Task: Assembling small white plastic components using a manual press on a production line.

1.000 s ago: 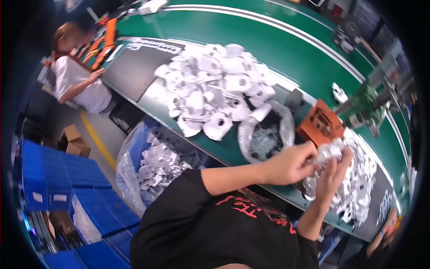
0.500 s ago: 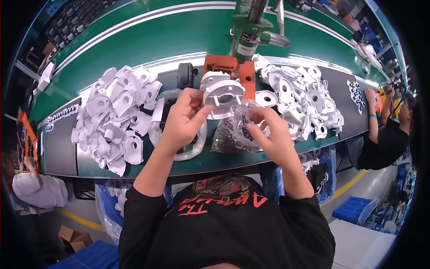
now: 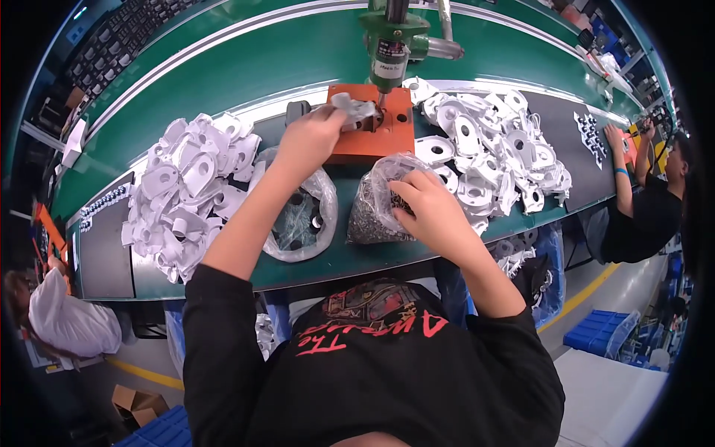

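Left grip (image 3: 311, 140) pinches a pale, bumpy part (image 3: 359, 112) at the orange block (image 3: 396, 141); right grip (image 3: 430, 203) nearby, I can't tell.

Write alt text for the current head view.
A person's left hand holds a white part over an orange fixture under a green machine; the right hand is at the mouth of a clear bag of small pieces. Heaps of white parts lie on both sides.
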The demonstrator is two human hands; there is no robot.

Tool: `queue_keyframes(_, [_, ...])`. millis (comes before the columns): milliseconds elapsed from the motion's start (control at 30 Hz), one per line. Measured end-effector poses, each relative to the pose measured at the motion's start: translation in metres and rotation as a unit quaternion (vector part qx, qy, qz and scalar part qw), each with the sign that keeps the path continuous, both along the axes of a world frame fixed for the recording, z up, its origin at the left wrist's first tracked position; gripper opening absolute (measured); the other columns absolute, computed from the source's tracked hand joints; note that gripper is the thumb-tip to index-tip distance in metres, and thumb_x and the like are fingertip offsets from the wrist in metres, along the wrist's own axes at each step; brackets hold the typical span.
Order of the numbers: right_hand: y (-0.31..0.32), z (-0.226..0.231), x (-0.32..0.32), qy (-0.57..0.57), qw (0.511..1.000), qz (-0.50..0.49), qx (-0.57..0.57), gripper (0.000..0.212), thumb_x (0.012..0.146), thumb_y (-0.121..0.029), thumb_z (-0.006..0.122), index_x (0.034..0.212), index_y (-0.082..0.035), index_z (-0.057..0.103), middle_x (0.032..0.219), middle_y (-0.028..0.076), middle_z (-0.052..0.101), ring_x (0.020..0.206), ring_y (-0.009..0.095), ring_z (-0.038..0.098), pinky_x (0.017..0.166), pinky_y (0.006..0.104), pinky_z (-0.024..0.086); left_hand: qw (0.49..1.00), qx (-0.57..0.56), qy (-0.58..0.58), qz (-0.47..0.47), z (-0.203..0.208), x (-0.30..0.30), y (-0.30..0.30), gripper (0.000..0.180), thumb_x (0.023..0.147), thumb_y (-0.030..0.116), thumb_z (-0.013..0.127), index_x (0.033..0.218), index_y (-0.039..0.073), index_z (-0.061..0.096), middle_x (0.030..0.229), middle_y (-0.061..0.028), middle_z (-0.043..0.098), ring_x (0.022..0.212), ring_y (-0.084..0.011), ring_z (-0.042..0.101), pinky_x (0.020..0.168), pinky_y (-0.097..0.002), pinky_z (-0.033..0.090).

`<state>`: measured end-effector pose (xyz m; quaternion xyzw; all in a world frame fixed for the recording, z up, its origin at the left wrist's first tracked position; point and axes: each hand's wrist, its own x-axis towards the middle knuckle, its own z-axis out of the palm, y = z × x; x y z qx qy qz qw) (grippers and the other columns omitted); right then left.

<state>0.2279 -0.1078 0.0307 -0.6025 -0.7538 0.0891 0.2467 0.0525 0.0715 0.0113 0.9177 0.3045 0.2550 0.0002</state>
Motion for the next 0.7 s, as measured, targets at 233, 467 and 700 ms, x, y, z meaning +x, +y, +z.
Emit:
queue_keyframes(233, [0.002,-0.006,0.001,0.033,0.999,0.012,0.024,0.030,0.070,-0.003,0.068,0.099,-0.002,0.061,0.093,0.010,0.056,0.091,0.031,0.053,0.077,0.0383,0.046,0.985,0.145,-0.029,-0.091,-0.015,0.024,0.013,0.016,0.079,0.009,0.051,0.093,0.008,0.057,0.095,-0.0149,0.060,0.092,-0.0329,0.061,0.081,-0.0419,0.050])
queue_keyframes(467, [0.000,-0.002,-0.002,0.049,0.999,-0.002,0.009,0.028,0.070,0.001,0.068,0.097,0.000,0.060,0.092,0.012,0.056,0.088,0.031,0.054,0.077,0.0361,0.045,0.990,0.020,-0.056,-0.129,-0.032,0.029,0.028,0.012,0.087,0.016,0.052,0.088,0.004,0.056,0.096,-0.0130,0.058,0.095,-0.0330,0.058,0.080,-0.0414,0.048])
queue_keyframes(700, [0.008,-0.004,-0.006,0.054,0.999,0.007,-0.002,0.020,0.071,0.003,0.067,0.088,0.002,0.057,0.086,0.012,0.055,0.081,0.029,0.054,0.071,0.0341,0.045,0.991,0.029,-0.063,-0.112,-0.027,0.008,0.030,0.025,0.085,0.022,0.056,0.104,0.008,0.062,0.111,-0.0143,0.058,0.110,-0.0325,0.053,0.097,-0.0388,0.041])
